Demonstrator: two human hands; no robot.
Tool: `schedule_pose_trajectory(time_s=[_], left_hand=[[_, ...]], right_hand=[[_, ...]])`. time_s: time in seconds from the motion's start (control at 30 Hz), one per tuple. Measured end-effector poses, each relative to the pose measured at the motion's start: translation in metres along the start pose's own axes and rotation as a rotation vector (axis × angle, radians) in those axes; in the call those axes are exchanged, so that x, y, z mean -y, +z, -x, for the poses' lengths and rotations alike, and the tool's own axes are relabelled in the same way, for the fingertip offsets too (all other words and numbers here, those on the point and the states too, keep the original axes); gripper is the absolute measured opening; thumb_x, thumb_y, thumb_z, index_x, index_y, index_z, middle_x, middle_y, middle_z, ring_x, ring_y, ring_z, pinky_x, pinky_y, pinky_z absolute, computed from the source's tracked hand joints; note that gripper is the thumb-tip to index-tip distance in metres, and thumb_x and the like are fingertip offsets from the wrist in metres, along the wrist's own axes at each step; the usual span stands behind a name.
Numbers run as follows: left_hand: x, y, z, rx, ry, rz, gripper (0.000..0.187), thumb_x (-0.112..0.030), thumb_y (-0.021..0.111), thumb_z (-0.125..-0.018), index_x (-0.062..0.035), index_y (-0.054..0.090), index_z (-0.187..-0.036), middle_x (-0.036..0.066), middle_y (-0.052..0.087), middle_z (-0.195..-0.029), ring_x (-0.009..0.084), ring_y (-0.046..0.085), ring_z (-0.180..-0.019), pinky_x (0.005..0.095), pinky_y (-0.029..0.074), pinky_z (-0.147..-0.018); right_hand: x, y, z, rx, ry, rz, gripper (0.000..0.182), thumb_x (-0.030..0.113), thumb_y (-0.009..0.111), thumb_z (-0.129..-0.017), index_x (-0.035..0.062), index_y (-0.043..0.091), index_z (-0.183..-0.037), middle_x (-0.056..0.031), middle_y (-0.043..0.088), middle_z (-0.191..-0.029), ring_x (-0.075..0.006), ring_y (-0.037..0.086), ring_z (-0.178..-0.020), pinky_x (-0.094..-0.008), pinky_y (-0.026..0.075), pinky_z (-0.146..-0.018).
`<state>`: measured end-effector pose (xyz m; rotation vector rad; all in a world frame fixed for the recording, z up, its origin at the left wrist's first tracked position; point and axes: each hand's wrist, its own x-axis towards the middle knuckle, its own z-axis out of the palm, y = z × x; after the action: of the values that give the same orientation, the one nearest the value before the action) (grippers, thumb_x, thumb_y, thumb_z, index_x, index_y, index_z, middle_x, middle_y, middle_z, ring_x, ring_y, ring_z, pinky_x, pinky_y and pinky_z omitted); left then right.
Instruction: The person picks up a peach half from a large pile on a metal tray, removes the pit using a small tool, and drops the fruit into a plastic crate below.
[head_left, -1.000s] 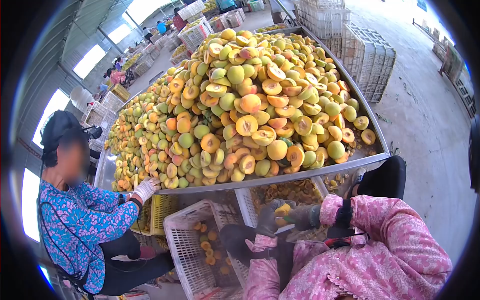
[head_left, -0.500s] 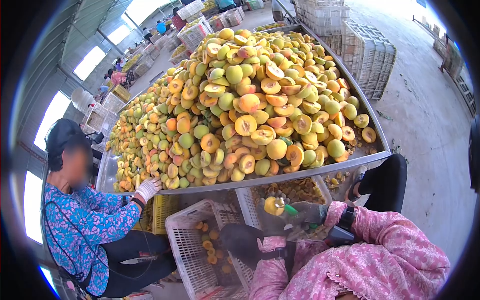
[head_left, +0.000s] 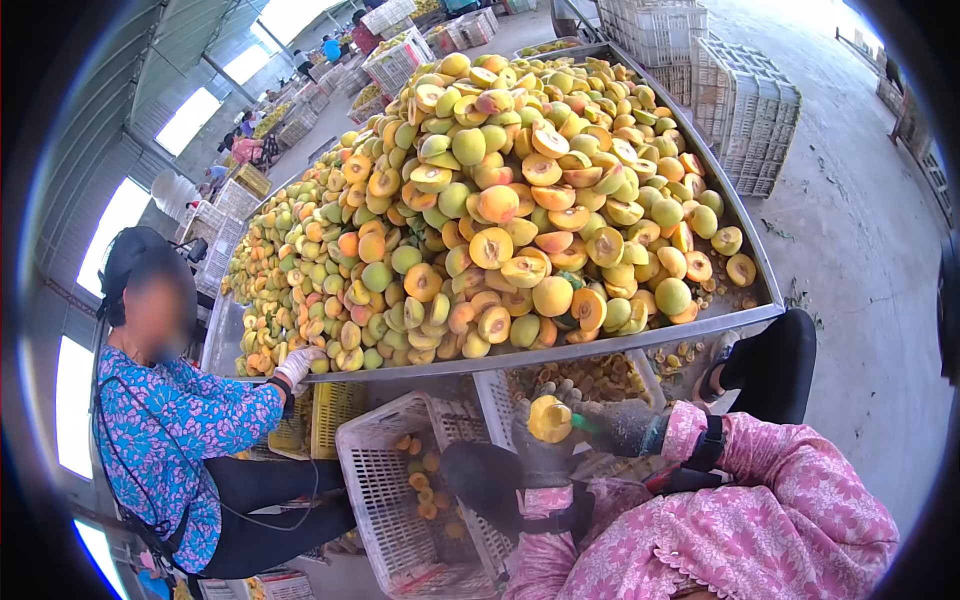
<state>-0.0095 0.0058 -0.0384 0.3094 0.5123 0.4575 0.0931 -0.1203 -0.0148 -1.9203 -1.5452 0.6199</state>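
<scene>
My left hand (head_left: 533, 450), in a grey glove, is closed on a peach half (head_left: 550, 419), its yellow cut face showing. My right hand (head_left: 622, 425), also gloved, grips a green-handled pitting tool (head_left: 586, 424). The tool's tip is at the fruit and I cannot make it out. Both hands are in front of the metal table's near edge (head_left: 560, 358), over a crate (head_left: 495, 405) holding peach pieces. A large heap of halved and whole peaches (head_left: 497, 205) lies on the table.
A white crate (head_left: 375, 480) with some peach halves stands left of my knee. A co-worker (head_left: 185, 410) in a blue floral top has a gloved hand at the table's edge. Stacked crates (head_left: 745, 110) stand beyond the table's right side; more crates and people are at the far left.
The peach half in my left hand has turned, and its cut face shows more broadly. My right hand and the tool have shifted slightly. The co-worker's hand has moved a little.
</scene>
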Motion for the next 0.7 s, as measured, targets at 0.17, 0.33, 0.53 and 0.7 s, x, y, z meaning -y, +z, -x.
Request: schedule_pose_trajectory(time_s=[0.17, 0.33, 0.53, 0.7], left_hand=[[0.001, 0.008, 0.003, 0.016, -0.03, 0.049, 0.051, -0.045, 0.045, -0.084, -0.0018, 0.051, -0.111, 0.022, 0.054, -0.112, 0.0355, 0.053, -0.096, 0.0461, 0.047, -0.081], [0.004, -0.002, 0.001, 0.056, -0.086, 0.144, 0.049, -0.044, 0.045, -0.085, -0.002, 0.053, -0.108, 0.021, 0.056, -0.108, 0.0343, 0.055, -0.093, 0.0462, 0.048, -0.077], [0.005, -0.006, -0.002, -0.053, -0.1, 0.101, 0.046, -0.039, 0.049, -0.084, 0.0014, 0.052, -0.106, 0.024, 0.055, -0.108, 0.0356, 0.052, -0.098, 0.0468, 0.044, -0.085], [0.009, -0.02, -0.006, -0.033, -0.167, 0.172, 0.044, -0.034, 0.053, -0.082, 0.0019, 0.051, -0.108, 0.025, 0.054, -0.11, 0.0361, 0.052, -0.1, 0.0475, 0.043, -0.088]], right_hand=[[0.009, 0.001, -0.001, 0.099, 0.087, 0.182, 0.048, 0.027, 0.052, -0.082, -0.0033, 0.039, -0.117, -0.0169, 0.062, -0.072, -0.0333, 0.061, -0.057, -0.0449, 0.047, -0.049], [0.003, 0.011, 0.001, 0.138, 0.07, 0.353, 0.052, 0.023, 0.054, -0.079, -0.0069, 0.037, -0.119, -0.0162, 0.062, -0.072, -0.0303, 0.062, -0.056, -0.0444, 0.046, -0.047], [0.0, 0.013, 0.002, 0.086, -0.012, 0.418, 0.05, 0.019, 0.054, -0.077, -0.005, 0.039, -0.117, -0.0129, 0.06, -0.076, -0.0302, 0.062, -0.061, -0.0444, 0.047, -0.049], [0.01, 0.004, 0.0, 0.335, 0.153, 0.361, 0.046, 0.022, 0.053, -0.08, -0.0002, 0.042, -0.119, -0.0108, 0.061, -0.087, -0.0272, 0.063, -0.076, -0.0414, 0.05, -0.06]])
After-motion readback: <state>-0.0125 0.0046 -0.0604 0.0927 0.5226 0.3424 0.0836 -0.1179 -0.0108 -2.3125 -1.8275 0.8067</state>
